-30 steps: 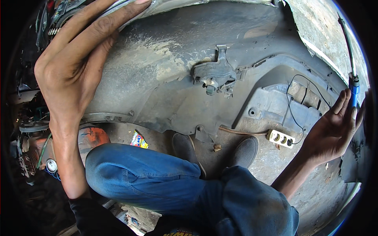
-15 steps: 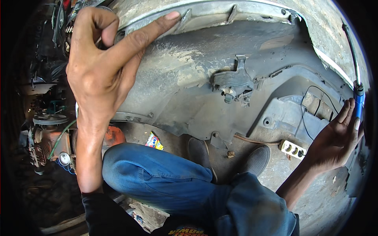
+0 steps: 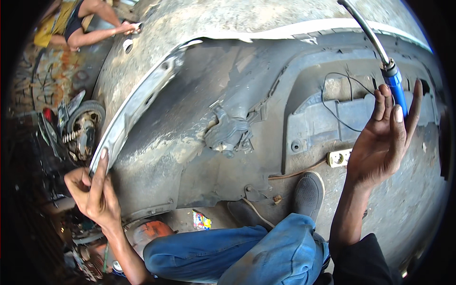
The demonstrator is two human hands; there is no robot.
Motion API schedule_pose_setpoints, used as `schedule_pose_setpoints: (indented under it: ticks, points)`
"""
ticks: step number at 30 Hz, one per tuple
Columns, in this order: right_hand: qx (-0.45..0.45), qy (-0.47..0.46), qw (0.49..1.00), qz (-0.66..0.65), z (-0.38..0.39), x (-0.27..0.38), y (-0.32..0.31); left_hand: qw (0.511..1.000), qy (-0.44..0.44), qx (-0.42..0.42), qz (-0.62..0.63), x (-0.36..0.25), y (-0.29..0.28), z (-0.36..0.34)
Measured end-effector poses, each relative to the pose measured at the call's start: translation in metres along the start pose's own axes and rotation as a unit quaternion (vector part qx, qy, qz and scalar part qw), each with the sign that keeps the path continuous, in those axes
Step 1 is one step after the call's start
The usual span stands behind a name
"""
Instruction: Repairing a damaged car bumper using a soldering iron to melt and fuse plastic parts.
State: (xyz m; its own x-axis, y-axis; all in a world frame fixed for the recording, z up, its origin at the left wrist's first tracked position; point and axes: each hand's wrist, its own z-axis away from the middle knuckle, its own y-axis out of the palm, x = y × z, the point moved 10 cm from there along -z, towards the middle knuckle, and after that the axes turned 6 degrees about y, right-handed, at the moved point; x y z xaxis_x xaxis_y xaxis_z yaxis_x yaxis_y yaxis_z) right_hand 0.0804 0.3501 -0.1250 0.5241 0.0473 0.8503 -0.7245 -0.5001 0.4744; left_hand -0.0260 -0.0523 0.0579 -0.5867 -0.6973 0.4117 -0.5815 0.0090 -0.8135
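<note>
Two hands: left [image 3: 97,198] grasping curved pale rim [image 3: 132,105] | right [image 3: 382,137] gripping blue-handled metal rod [image 3: 382,52] | scuffed panel [image 3: 204,97]

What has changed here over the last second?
The view swung, bringing another person's bare legs into the upper left. In the picture, the left hand moved down, one finger still on the pale edge of the large dark-grey plastic panel; the right hand moved up and inward. It still holds the blue-handled tool with a metal rod.

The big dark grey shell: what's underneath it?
A brown cable runs up to the near edge of the shell and seems to pass beneath; concrete floor shows through an opening. The shell covers the rest, so that cannot be seen.
</note>
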Motion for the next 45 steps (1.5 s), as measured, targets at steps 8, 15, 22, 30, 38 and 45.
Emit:
schedule_pose_setpoints:
  ticks: [8, 15, 22, 30, 38, 45]
  points:
    - [0.005, 0.036, 0.999, 0.016, 0.004, -0.02, 0.0, 1.0, -0.001, -0.002, -0.018, -0.004, -0.004, 0.0]
    - [0.046, 0.076, 0.995, -0.049, 0.012, -0.017, 0.053, 0.999, -0.04, 0.011, 0.003, 0.002, -0.005, 0.0]
    - [0.212, 0.091, 0.971, -0.057, 0.035, 0.012, 0.139, 1.0, 0.003, 0.028, 0.008, 0.001, 0.002, 0.0]
    - [0.338, 0.052, 0.936, -0.083, 0.066, 0.028, 0.217, 0.997, 0.024, -0.057, -0.044, 0.002, -0.008, 0.012]
    - [0.35, -0.003, 0.935, -0.059, 0.06, 0.036, 0.226, 0.997, -0.004, -0.075, 0.008, 0.002, -0.014, 0.007]
    - [0.333, -0.02, 0.941, -0.063, 0.042, 0.034, 0.208, 0.998, 0.025, -0.058, 0.019, -0.001, -0.012, 0.006]
